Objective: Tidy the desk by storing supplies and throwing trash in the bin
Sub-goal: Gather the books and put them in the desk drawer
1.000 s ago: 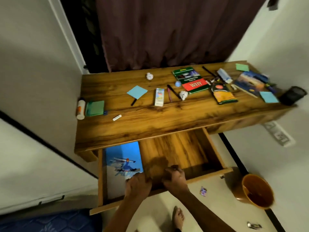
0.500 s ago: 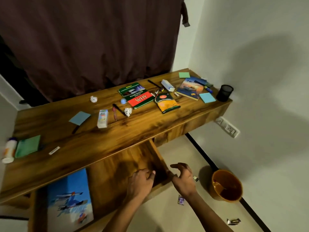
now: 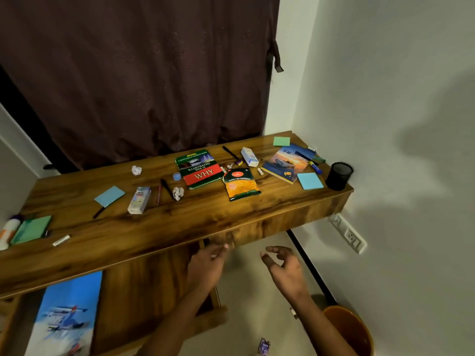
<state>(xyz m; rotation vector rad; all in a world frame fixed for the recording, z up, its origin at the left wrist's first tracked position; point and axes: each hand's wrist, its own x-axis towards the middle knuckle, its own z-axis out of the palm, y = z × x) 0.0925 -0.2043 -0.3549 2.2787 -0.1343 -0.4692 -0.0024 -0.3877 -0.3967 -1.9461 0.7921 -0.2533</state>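
Observation:
The wooden desk point(image 3: 205, 222) carries scattered supplies and trash: a green and red book point(image 3: 199, 168), an orange snack packet point(image 3: 240, 185), two crumpled paper balls point(image 3: 178, 193), blue and green sticky notes, pens, a small carton point(image 3: 139, 200) and a black pen cup point(image 3: 338, 176). Below it the drawer point(image 3: 144, 291) stands pulled out, with a blue booklet point(image 3: 67, 314) lying in it. My left hand point(image 3: 205, 265) hovers empty in front of the desk's front edge. My right hand point(image 3: 284, 268) is beside it, fingers loosely curled, holding nothing. The orange bin point(image 3: 352, 330) stands on the floor at the lower right.
A dark curtain point(image 3: 144, 73) hangs behind the desk. A white wall point(image 3: 398, 124) with a socket strip point(image 3: 349, 235) bounds the right side. A small wrapper point(image 3: 264, 346) lies on the floor near the bin. A glue bottle point(image 3: 7, 232) lies at the desk's left end.
Both hands have let go of the drawer's front edge and risen toward the desk front. The view has swung right and up.

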